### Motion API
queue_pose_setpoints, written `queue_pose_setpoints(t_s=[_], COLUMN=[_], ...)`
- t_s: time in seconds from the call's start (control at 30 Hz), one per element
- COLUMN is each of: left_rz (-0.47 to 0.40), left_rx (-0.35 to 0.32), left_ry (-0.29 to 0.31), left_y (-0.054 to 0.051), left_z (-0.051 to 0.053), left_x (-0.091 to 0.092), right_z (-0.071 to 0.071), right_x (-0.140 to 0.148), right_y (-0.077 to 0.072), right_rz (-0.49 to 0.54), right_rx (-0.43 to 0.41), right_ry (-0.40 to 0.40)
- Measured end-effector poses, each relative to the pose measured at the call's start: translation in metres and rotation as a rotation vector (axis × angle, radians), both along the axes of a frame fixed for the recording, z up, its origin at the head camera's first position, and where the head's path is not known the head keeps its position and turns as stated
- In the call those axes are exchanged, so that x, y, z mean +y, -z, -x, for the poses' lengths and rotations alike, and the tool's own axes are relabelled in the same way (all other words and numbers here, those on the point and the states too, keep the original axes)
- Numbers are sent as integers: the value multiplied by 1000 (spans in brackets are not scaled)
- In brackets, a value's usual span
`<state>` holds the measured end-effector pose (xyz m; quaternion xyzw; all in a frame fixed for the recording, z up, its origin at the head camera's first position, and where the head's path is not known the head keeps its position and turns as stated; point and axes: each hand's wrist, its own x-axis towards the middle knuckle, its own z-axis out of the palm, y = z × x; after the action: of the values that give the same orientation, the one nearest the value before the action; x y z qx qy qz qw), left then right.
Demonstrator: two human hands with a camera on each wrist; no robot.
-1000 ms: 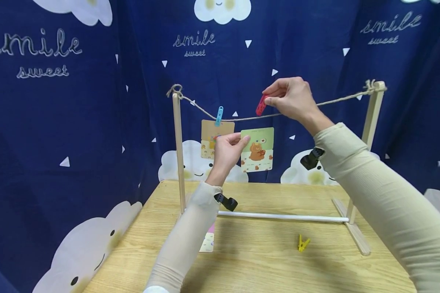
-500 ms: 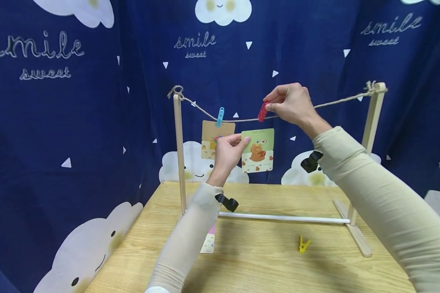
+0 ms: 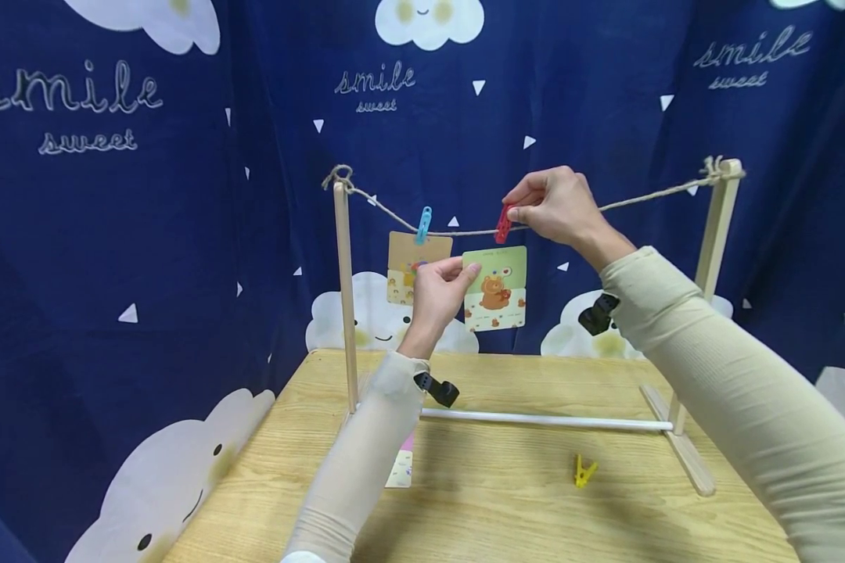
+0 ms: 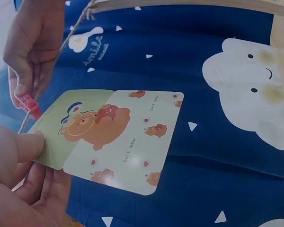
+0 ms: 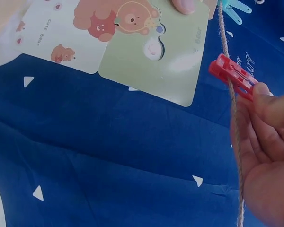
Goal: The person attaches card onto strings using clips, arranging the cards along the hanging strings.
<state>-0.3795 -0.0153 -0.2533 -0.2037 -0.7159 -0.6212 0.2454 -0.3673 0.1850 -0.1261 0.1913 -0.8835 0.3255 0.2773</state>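
Observation:
My left hand pinches the left edge of a green and white bear card, held just below the sagging string. Between thumb and fingers of my right hand is a red clothespin, its lower end at the string. In the right wrist view the red clothespin straddles the string, apart from the card's top edge. To the left, a blue clothespin holds an orange card on the string, partly hidden behind my left hand.
The string runs between two wooden posts, joined low down by a white rod. On the wooden table lie a yellow clothespin and a pink and white card, partly covered by my left forearm.
My right hand has come down with the red clothespin, from above the string to the string itself. The left hand and its card have stayed nearly still.

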Motion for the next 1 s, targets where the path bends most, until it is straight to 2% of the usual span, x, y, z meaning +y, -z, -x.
queue_pose_setpoints(t_s=[0.4, 1.0], left_rz=[-4, -19], left_rx=[-4, -10], left_ry=[-12, 5], left_y=[-3, -4], left_z=[0, 0], left_x=[2, 3], right_z=[-2, 1], right_x=[-1, -4], right_y=[2, 3], right_rz=[-18, -59], right_rx=[-46, -56], right_ry=[-11, -23])
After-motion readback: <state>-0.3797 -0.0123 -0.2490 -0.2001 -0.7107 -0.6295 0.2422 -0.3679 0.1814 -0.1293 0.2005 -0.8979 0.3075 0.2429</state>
